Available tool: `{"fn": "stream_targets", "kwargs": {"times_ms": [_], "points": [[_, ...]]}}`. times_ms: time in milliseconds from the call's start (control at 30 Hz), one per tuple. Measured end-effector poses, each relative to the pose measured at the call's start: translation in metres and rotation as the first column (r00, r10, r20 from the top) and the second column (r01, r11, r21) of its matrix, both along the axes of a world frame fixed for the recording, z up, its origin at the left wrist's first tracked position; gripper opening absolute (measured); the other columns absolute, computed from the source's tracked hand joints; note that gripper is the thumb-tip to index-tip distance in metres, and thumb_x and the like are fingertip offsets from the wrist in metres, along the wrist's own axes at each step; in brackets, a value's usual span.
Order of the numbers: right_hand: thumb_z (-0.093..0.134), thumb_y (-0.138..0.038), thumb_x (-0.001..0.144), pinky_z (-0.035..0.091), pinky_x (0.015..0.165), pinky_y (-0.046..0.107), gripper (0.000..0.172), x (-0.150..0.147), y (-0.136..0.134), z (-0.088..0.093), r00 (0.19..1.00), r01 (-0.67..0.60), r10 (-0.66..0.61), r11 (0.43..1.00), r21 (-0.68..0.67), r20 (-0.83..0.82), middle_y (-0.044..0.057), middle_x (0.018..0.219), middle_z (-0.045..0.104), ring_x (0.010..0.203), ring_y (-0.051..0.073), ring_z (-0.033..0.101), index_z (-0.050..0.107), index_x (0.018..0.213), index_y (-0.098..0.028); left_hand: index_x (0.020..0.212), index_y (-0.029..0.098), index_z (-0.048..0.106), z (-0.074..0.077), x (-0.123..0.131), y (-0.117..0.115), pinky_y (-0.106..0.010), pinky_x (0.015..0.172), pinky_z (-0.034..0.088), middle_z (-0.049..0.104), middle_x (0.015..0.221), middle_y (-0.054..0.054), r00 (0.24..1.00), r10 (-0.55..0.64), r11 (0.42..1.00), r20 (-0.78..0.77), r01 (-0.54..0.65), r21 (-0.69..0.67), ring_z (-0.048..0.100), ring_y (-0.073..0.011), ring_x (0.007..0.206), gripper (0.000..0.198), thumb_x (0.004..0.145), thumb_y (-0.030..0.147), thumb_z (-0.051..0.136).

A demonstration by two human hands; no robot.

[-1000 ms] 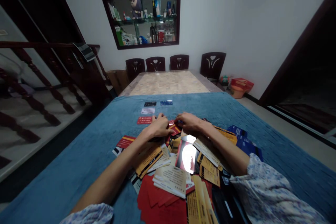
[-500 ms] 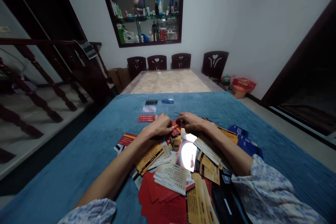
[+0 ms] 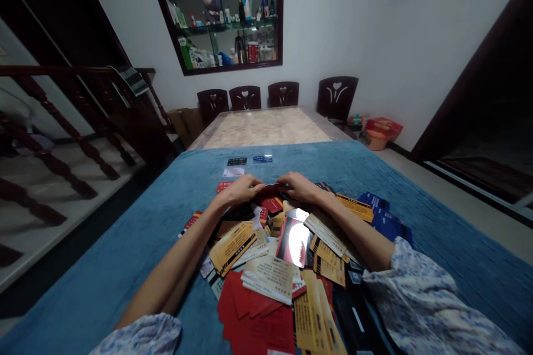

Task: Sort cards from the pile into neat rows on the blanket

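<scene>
The left hand (image 3: 244,189) and right hand (image 3: 298,187) pinch opposite ends of a dark red card (image 3: 270,190) between nearly closed fingers, at the twelve o'clock edge of the card pile (image 3: 268,280). Toward eleven o'clock, a black card (image 3: 237,161) lies on the table (image 3: 266,125).

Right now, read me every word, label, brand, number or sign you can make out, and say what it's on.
No text reads clearly.
Top yellow card: printed lines, too small.
Top cream card: rows of print, too small and blurred.
Glossy card: lettering, too blurred.
Far black card and far blue card: pale marks, too small.
</scene>
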State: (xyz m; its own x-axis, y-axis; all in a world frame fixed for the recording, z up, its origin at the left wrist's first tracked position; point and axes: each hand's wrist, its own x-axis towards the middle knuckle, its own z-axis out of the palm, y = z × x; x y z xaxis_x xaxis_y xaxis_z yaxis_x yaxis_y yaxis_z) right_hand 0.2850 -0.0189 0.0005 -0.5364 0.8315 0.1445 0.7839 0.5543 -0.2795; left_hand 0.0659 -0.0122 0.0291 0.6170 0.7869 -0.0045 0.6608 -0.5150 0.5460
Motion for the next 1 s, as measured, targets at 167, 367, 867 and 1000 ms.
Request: {"fn": "stream_targets", "kwargs": {"times_ms": [167, 367, 867, 1000], "points": [[0.054, -0.016, 0.087, 0.035, 0.066, 0.023, 0.019, 0.0, -0.003, 0.003, 0.999, -0.011, 0.009, 0.999, -0.036, -0.036, 0.006, 0.09, 0.075, 0.08, 0.017, 0.063, 0.073, 0.091, -0.017, 0.057, 0.017, 0.044, 0.001, 0.0, 0.001, -0.024, 0.053, 0.023, 0.036, 0.058, 0.003, 1.0, 0.001, 1.0, 0.006, 0.0, -0.021, 0.032, -0.0097, 0.056, 0.032, 0.08, 0.04, 0.044], [0.06, -0.021, 0.085, 0.04, 0.073, 0.024, 0.024, 0.001, -0.004, 0.005, 1.0, -0.008, 0.009, 0.999, -0.054, 0.025, 0.009, 0.102, 0.074, 0.092, 0.021, 0.064, 0.073, 0.105, -0.016, 0.067, 0.015, 0.055, 0.004, 0.002, -0.006, -0.023, 0.058, 0.031, 0.048, 0.064, 0.001, 0.998, -0.021, 1.0, -0.054, 0.021, -0.004, 0.043, -0.0123, 0.062, 0.032, 0.083, 0.039, 0.041], [0.058, -0.018, 0.081, 0.046, 0.091, 0.033, 0.051, 0.001, -0.051, 0.019, 0.953, -0.27, 0.24, 0.95, -0.157, -0.187, 0.012, 0.126, 0.065, 0.108, 0.022, 0.061, 0.058, 0.132, -0.014, 0.139, 0.03, 0.051, -0.024, -0.011, -0.068, -0.044, 0.105, 0.037, 0.052, 0.131, -0.01, 0.951, -0.131, 0.942, -0.28, 0.208, 0.264, 0.049, -0.0248, 0.119, 0.043, 0.1, 0.043, 0.036], [0.06, -0.046, 0.087, 0.037, 0.106, 0.049, 0.058, 0.025, -0.082, 0.01, 0.987, -0.103, 0.108, 0.994, 0.042, -0.119, 0.016, 0.141, 0.055, 0.13, 0.032, 0.046, 0.055, 0.138, -0.019, 0.144, 0.031, 0.046, -0.034, -0.034, -0.084, -0.05, 0.11, 0.031, 0.047, 0.137, -0.011, 0.959, -0.067, 0.916, -0.276, 0.169, 0.365, 0.043, -0.0266, 0.127, 0.045, 0.101, 0.039, 0.035]]}}
